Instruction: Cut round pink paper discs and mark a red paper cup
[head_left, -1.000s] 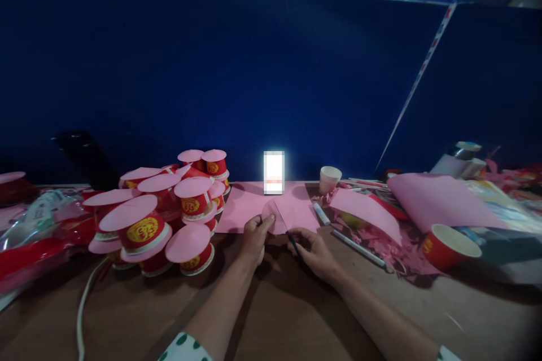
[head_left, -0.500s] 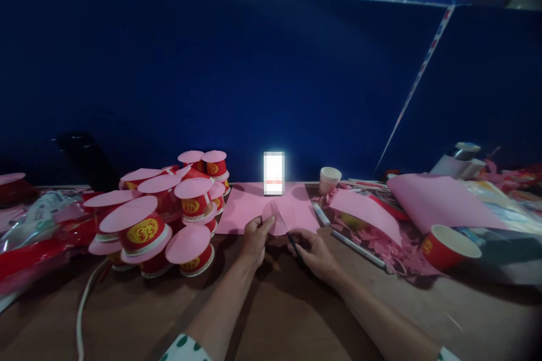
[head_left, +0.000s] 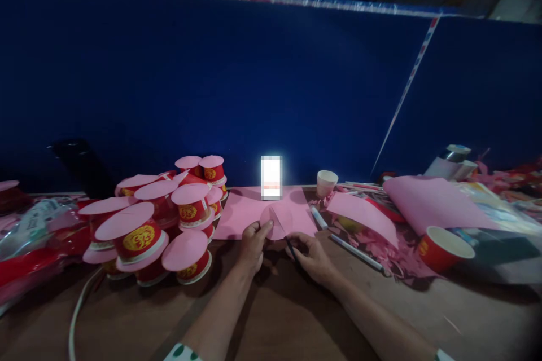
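Note:
Between the thumb and fingers of my left hand [head_left: 255, 242] is the near left edge of a round pink paper disc [head_left: 286, 216]. My right hand [head_left: 311, 255] is closed around the dark handles of a pair of scissors [head_left: 290, 248]. Their thin blade lies across the disc, pointing away and slightly left; how wide the blades stand apart I cannot make out. Behind the disc a larger sheet of pink paper [head_left: 239, 213] lies flat on the brown table [head_left: 275, 316].
On the left, red paper cups [head_left: 141, 238] topped with pink discs are stacked together. A bright, blurred-out screen [head_left: 271, 177] stands behind the sheet. To the right are a white cup [head_left: 327, 183], a marker [head_left: 358, 252], pink scraps [head_left: 406, 256] and a red cup [head_left: 445, 249].
The view has tilted up slightly, so everything sits a little lower. My left hand keeps its hold on the disc. The scissors remain in my right hand, their blade over the paper.

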### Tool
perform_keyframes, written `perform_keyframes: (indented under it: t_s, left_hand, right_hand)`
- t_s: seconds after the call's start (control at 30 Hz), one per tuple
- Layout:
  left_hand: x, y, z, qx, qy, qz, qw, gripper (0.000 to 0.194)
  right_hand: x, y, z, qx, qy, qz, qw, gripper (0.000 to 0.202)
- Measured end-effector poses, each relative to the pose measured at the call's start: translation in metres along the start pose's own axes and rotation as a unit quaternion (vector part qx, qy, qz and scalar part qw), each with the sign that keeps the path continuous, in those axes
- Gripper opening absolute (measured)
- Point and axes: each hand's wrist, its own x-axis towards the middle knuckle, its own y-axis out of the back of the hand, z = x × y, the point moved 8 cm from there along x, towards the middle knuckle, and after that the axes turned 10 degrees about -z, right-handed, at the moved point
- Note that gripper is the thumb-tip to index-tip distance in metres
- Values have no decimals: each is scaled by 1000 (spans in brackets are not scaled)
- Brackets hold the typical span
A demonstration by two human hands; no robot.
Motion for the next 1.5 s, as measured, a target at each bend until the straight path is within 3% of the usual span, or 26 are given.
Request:
perform_keyframes:
  t_s: [0.53,1.5]
  left_hand:
    - [1,-3,-1,-39,-1,-19,999,33]
    - [4,2,-10,12,10,-9,1000,31]
  right_hand:
    - [0,0,-1,-11,-4,-5,1000,25]
    - [1,-3,3,13,-2,-20,1000,23]
